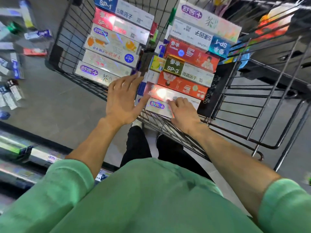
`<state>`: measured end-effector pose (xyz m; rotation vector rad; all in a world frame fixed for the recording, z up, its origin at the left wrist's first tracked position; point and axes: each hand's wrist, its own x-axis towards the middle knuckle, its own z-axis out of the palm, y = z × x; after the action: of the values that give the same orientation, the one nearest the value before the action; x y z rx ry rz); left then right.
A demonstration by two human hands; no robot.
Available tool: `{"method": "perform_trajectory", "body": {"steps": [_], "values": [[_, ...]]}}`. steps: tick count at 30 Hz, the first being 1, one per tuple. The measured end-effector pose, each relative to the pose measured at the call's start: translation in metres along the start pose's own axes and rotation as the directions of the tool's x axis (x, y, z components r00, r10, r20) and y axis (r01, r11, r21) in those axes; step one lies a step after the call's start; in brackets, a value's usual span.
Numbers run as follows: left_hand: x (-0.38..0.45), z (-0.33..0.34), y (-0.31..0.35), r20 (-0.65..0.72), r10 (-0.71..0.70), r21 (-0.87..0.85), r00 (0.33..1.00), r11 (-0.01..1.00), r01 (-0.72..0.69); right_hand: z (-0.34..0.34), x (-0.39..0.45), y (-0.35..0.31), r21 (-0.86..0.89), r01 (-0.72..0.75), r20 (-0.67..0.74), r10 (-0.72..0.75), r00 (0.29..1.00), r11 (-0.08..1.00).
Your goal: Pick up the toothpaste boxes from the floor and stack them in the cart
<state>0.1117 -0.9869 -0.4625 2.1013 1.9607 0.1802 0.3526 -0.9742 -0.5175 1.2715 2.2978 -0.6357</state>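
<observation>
Two rows of toothpaste boxes fill the wire cart (168, 126), laid flat side by side so they pack tight. The right hand (182, 111) presses the nearest white box (157, 106) at centre frame, fingers bent on its top, likely seating it. The left hand (122, 96) hovers with a wide, empty grip beside the left row. More boxes (36, 35) lie on the floor (55, 101), upper left.

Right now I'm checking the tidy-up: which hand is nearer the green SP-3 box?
Right. The right hand rests two boxes nearer the person than the green SP-3 box; the left hand hovers farther left.
</observation>
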Motion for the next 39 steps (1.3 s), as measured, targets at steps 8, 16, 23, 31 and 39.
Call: {"method": "perform_trajectory", "body": {"steps": [8,16,23,31,39], "values": [[0.000,-0.005,0.003,0.066,-0.009,0.015,0.998,1.000,0.008,-0.016,-0.009,-0.001,0.077,-0.059,-0.033,0.061,0.998,0.995],[0.006,-0.038,-0.009,0.145,0.062,0.118,0.987,0.990,-0.080,-0.101,-0.021,-0.007,0.162,-0.093,-0.202,0.126,0.971,0.982],[0.003,-0.133,-0.106,0.001,-0.099,0.185,0.995,0.978,0.097,-0.200,0.017,-0.101,0.055,0.021,-0.318,-0.003,0.948,0.998],[-0.052,-0.235,-0.297,-0.180,-0.248,0.195,0.952,0.940,0.281,-0.296,0.101,-0.292,-0.142,0.164,-0.450,-0.211,0.868,0.976],[-0.129,-0.292,-0.458,-0.195,-0.504,0.186,0.841,0.823,0.537,-0.345,0.190,-0.472,-0.289,0.325,-0.410,-0.424,0.808,0.900]]}}
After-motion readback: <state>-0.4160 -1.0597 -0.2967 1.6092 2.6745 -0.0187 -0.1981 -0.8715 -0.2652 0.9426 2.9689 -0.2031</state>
